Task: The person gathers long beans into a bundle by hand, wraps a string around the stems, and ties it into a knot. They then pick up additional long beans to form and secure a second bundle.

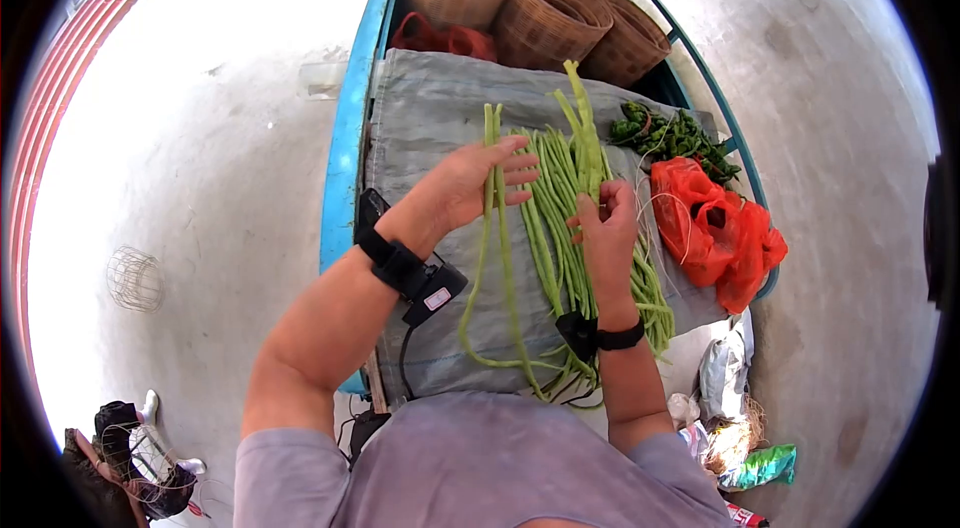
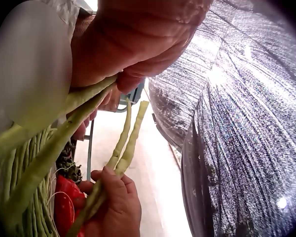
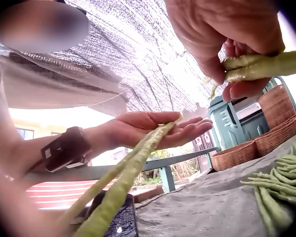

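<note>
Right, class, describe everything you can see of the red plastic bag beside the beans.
The red bag is bright, thin, shiny plastic, crumpled into folds and loose flaps, with a dark hollow among them. It slumps on the right side of the grey sheet, to the right of the loose long beans and just below the dark green bundle. A thin pale string loops over its left part. Neither hand touches it. Its contents cannot be made out.
</note>
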{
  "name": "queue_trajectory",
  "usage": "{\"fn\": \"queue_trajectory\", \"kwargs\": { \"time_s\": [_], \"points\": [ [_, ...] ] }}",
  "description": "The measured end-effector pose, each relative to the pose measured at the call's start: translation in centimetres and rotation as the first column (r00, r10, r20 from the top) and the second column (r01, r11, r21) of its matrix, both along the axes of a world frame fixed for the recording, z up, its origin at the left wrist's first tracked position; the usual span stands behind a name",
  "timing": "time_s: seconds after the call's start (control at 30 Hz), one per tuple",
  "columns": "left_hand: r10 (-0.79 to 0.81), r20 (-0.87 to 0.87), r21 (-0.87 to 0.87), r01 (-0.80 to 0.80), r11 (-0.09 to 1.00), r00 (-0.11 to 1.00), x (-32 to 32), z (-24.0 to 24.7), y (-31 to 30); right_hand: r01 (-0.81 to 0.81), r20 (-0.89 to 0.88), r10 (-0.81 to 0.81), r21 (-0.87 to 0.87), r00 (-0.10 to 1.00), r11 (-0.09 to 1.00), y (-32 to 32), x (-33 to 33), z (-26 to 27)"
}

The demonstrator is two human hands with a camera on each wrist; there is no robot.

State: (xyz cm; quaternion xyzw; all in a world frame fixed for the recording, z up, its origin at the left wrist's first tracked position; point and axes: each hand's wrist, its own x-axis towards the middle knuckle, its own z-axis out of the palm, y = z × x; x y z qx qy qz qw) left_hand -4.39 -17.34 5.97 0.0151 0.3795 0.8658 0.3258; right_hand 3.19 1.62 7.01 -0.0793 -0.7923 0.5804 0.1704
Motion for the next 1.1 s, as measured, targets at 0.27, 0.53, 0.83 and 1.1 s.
{"fn": "queue_trajectory", "kwargs": {
  "time_s": [0.27, 0.53, 0.83, 1.1],
  "points": [
    [-0.043, -0.069, 0.174, 0.055, 0.983, 0.997, -0.1, -0.3, 0.1, -0.194, 0.045, 0.203, -0.156, 0.978, 0.969, -4.8, 2.2, -2.1],
    [0.039, -0.038, 0.169, -0.032, 0.985, 0.998, 0.6, 0.5, 0.4, -0.216, 0.044, 0.220, -0.083, 0.975, 0.973, -4.4, 3.3, -3.0],
    [0.085, -0.004, 0.123, -0.084, 0.989, 0.996, 0.7, 0.2, 1.0, -0.235, 0.081, 0.224, 0.171, 0.971, 0.957, -4.4, 4.3, -2.4],
    [0.229, 0.134, 0.121, -0.245, 0.962, 0.964, 0.2, -0.5, -0.6, -0.432, 0.340, 0.270, 0.637, 0.901, 0.638, -0.6, 6.6, -1.4]
  ]
}}
